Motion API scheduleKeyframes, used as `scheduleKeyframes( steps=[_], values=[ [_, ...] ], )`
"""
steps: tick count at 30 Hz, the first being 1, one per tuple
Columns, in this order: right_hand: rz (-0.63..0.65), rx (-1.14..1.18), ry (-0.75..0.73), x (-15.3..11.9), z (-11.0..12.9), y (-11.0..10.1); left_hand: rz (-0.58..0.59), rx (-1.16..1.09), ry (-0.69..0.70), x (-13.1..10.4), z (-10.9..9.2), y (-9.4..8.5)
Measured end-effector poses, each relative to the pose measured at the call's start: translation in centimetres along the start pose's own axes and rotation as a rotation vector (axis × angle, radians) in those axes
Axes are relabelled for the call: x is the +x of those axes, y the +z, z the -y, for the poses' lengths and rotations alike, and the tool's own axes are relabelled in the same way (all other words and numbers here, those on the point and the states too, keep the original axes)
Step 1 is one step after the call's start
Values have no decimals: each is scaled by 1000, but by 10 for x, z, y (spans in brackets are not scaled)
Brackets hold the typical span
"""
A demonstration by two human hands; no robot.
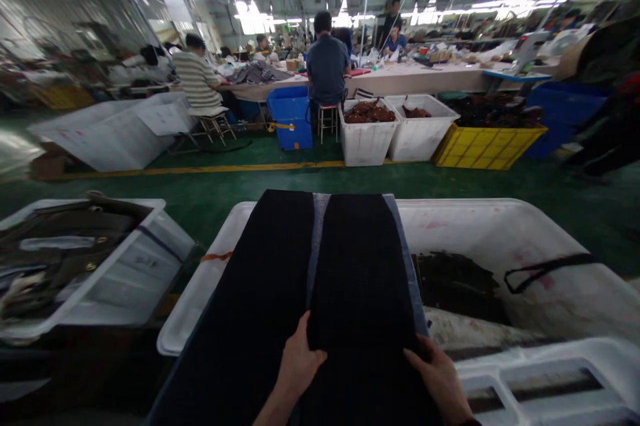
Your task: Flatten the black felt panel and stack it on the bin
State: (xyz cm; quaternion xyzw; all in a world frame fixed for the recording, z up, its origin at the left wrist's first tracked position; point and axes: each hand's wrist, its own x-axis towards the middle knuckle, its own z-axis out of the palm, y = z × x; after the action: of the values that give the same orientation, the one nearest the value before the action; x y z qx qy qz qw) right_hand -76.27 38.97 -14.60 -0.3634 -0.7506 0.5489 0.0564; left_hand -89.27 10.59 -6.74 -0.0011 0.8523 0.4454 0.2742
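2 hands, left hand [299, 363] and right hand [440, 379] (wrists cut off), gripping dark fabric panel [360, 279] over white bin [500, 226]

The dark fabric [320, 293] hides both hands' fingertips and the bin's middle.
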Motion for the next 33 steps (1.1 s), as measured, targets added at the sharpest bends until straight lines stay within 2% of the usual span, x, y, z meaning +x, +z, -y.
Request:
scheduleKeyframes(
  steps=[4,10,21,29,33],
  values=[
    [-2,12,-9,-2,4,0,-49,27,54,0,5,2],
    [12,15,2,-3,8,0,-5,-39,40,3,7,2],
    [-77,-97,-74,-13,20,3,5,78,37,6,10,4],
    [-133,-322,-87,-20,27,13,-163,405,132,-15,-2,12],
    [-184,-459,-101,-33,32,16,-322,623,308,-24,-4,15]
  ],
)
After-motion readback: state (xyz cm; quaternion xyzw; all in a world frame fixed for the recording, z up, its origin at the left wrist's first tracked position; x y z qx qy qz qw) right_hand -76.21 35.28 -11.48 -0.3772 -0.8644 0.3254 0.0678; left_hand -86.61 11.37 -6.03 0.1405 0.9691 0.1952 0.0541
